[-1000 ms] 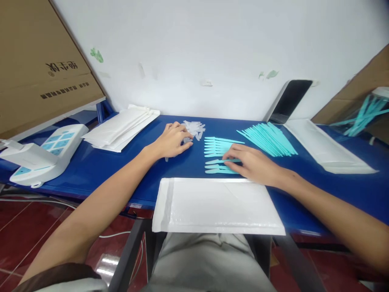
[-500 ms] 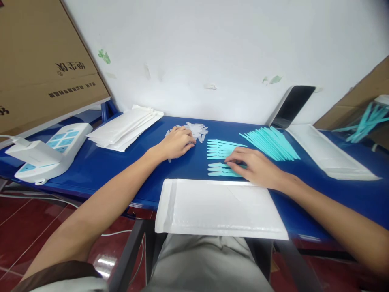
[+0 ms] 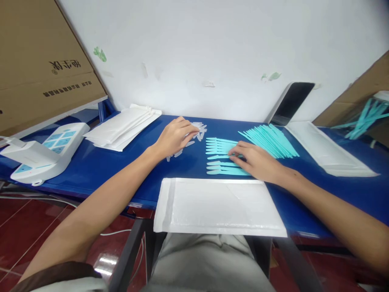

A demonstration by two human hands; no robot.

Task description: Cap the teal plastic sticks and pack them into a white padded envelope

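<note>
My left hand point(image 3: 174, 137) is over a loose pile of small translucent plastic pieces point(image 3: 199, 130). Its thumb and fingertips come together at the pile's edge, around what looks like one of the pieces. Between the fingertips of my right hand point(image 3: 253, 160) is a thin teal plastic stick point(image 3: 218, 157), its flat, wider tip pointing left. Teal sticks lie side by side above and below it, in a row point(image 3: 217, 146) and a smaller group point(image 3: 223, 168). Behind my right hand a larger heap of teal sticks point(image 3: 272, 142) is fanned out.
A white padded envelope point(image 3: 219, 207) overhangs the front edge of the blue table point(image 3: 103, 170). More envelopes point(image 3: 121, 127) and a power strip point(image 3: 57, 150) are on the left. To the right are a phone point(image 3: 291, 103), another envelope point(image 3: 331, 152) and a bag of teal sticks point(image 3: 366, 117).
My left hand has risen from lying flat over the pile, its fingertips now pinched together. My right hand has separated one teal stick, which now lies between the row and the lower group.
</note>
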